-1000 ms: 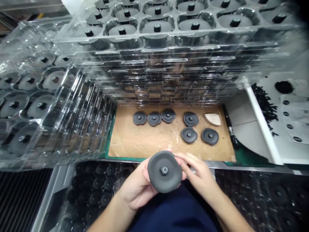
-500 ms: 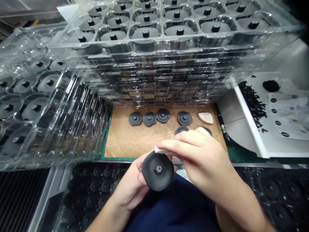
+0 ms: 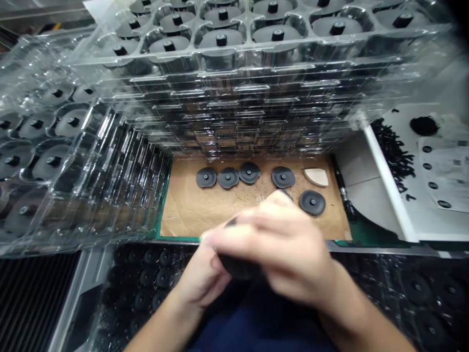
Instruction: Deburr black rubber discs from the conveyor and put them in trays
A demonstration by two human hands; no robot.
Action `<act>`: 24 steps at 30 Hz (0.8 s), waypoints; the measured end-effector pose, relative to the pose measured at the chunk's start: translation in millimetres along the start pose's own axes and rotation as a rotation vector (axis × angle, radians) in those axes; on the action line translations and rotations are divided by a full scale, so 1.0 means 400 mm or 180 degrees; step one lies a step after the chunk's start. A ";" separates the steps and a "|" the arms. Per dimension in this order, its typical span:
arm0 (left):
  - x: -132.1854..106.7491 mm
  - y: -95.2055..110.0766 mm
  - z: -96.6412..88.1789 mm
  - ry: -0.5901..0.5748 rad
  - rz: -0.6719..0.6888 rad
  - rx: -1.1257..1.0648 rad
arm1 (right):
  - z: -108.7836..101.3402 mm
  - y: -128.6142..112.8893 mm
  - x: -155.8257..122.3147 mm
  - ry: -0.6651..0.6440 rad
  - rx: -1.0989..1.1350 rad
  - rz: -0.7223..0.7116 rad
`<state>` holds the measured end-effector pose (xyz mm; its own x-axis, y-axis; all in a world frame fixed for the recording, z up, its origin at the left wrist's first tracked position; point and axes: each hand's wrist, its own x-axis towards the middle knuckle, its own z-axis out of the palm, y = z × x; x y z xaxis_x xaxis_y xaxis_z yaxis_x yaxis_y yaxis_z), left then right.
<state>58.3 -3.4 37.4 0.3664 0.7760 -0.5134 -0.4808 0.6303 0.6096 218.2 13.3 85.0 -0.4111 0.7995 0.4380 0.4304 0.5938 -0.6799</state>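
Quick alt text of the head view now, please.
Left hand holds a dark disc, partly covered by the blurred right hand. Other discs and a pale wedge lie on cardboard beyond, with stacked clear trays behind.

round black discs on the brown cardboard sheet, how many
6: on the brown cardboard sheet, three round black discs side by side, one right of them, another near the right edge, one mostly behind the right hand; more may be hidden.

A factory workshop, it seems: stacks of clear plastic trays at twelve and nine o'clock hold rows of dark discs, and small black parts lie heaped at three.
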 end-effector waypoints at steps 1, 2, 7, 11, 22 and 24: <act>0.000 0.000 -0.006 -0.0050 0.0034 -0.0058 | 0.005 0.022 -0.008 0.0174 0.0063 0.0320; -0.001 0.002 -0.013 -0.0111 0.0056 -0.0150 | 0.014 0.047 -0.022 0.0335 0.0069 0.0710; -0.002 0.020 -0.040 -0.0053 0.0194 -0.0404 | 0.130 0.138 -0.155 0.0076 0.0123 0.1841; 0.004 0.024 -0.042 -0.0066 0.0150 -0.0343 | 0.196 0.142 -0.214 -0.0111 0.0184 0.1939; 0.010 0.023 -0.015 0.0010 0.0132 -0.0370 | 0.076 -0.053 -0.003 0.0714 0.0258 0.0732; 0.013 0.021 -0.022 0.0163 0.0107 -0.0390 | 0.083 -0.051 -0.004 0.0256 0.0314 0.0883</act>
<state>49.3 5.8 34.6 0.3089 0.7924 -0.5260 -0.5869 0.5940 0.5502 183.5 -3.1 78.7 -0.2221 0.9369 0.2702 0.4356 0.3432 -0.8321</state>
